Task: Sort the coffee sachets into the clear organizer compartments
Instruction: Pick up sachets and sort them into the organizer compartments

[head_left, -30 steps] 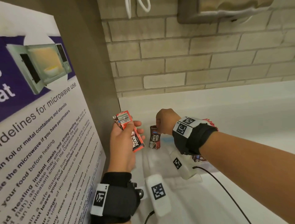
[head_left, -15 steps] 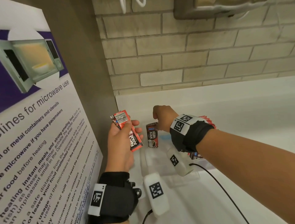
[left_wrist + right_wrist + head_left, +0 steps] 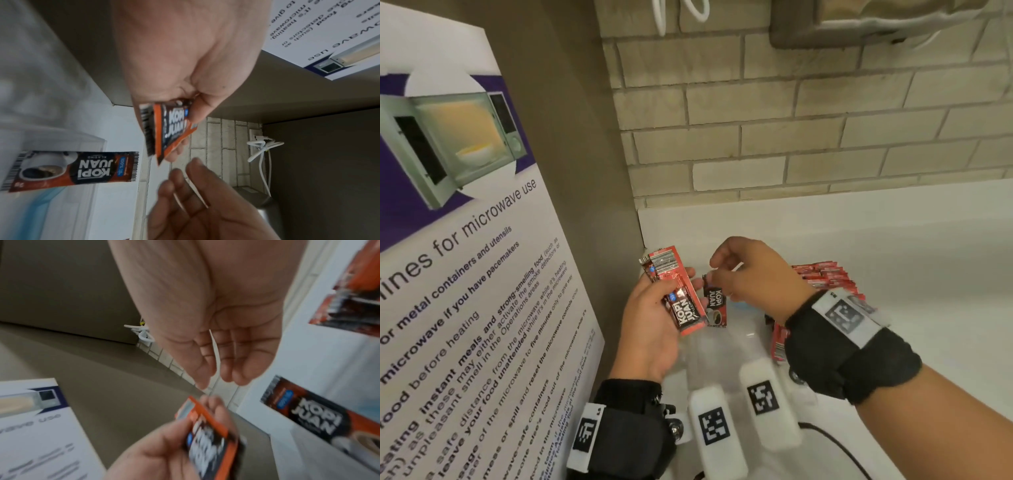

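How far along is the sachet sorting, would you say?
Done: one dark sachet stands in the clear organizer, with the open right grip empty near it. In hand: the left grip holds a few red sachets, not yet placed. Left: those, and perhaps the red pile behind the right wrist; whether it is already sorted I cannot tell.

Office pantry: microwave-use poster (image 3: 465,274)

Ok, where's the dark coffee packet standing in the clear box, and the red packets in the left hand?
Dark brown coffee sachet (image 3: 715,306): head view, its black label.
Red coffee sachets (image 3: 677,294): head view, the top sachet's middle.
Left hand (image 3: 650,329): head view, the palm.
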A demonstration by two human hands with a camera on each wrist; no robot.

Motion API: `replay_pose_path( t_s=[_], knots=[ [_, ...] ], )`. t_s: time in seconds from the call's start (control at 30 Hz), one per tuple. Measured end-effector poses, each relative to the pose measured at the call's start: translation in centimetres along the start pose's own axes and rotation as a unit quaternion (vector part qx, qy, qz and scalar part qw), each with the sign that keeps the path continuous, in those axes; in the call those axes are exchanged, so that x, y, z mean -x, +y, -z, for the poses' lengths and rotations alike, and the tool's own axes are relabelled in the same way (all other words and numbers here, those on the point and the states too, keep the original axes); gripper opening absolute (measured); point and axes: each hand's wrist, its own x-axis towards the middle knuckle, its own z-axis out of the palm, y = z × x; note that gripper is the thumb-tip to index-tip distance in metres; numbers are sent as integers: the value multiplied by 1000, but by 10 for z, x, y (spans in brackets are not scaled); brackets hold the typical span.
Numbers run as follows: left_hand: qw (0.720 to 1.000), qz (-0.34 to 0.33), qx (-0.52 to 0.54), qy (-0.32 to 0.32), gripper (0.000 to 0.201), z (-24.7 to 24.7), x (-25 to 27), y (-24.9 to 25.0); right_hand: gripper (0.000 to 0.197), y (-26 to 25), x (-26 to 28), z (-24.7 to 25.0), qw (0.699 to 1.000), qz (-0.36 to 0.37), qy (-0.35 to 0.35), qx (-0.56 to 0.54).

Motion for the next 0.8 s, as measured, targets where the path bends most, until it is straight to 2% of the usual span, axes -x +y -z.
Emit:
replay_pose_path(
  t_s=[0.07,0.13,0.23,0.3,0.37,0.47,0.6,0.73,0.8],
  knots=[
    [1000,-1,-14,-22,24,-2,1,-1,24,3,12,-9,998,-16,-41,-42],
    [999,-5,-26,-33,22,-4,2,-2,32,6,18,-17,995,-26,-51,-81],
    [999,-9,-35,-33,22,-5,3,-4,26,10,20,-22,995,-18,-28,-98],
    [999,-14,-45,-23,22,-5,1,-4,20,13,19,-21,997,4,8,-77],
    [999,-19,-47,-9,23,-3,-1,-5,26,16,17,-19,998,26,40,-47],
    [999,-17,-28,-21,22,-3,0,-4,31,18,16,-14,995,61,51,55],
    [999,-19,-10,-26,21,-4,1,-3,33,21,18,-13,987,104,-7,121],
    [999,-40,-9,20,19,-2,0,-4,20,19,22,-5,979,114,-82,149],
    [998,-46,-14,48,13,-1,-1,-3,24,16,22,4,983,109,-89,122]
  ],
)
